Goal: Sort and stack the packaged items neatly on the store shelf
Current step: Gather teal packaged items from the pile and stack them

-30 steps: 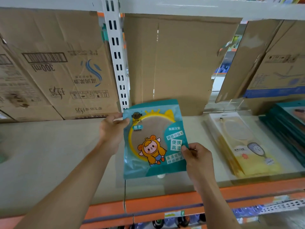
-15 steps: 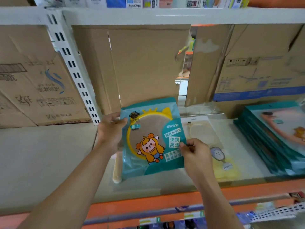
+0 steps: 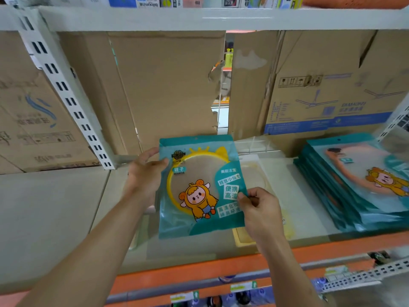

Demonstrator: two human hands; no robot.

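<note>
Mirror packet (image 3: 200, 187), a flat glossy teal pouch showing a round yellow-rimmed mirror and a cartoon figure, is held above the pale shelf board (image 3: 55, 209). The left hand (image 3: 145, 173) grips its upper left edge; the right hand (image 3: 261, 210) pinches its right edge. Right of the packet lies a neat stack of teal packets (image 3: 354, 187); behind it stand creased cardboard boxes (image 3: 168, 85).
</note>
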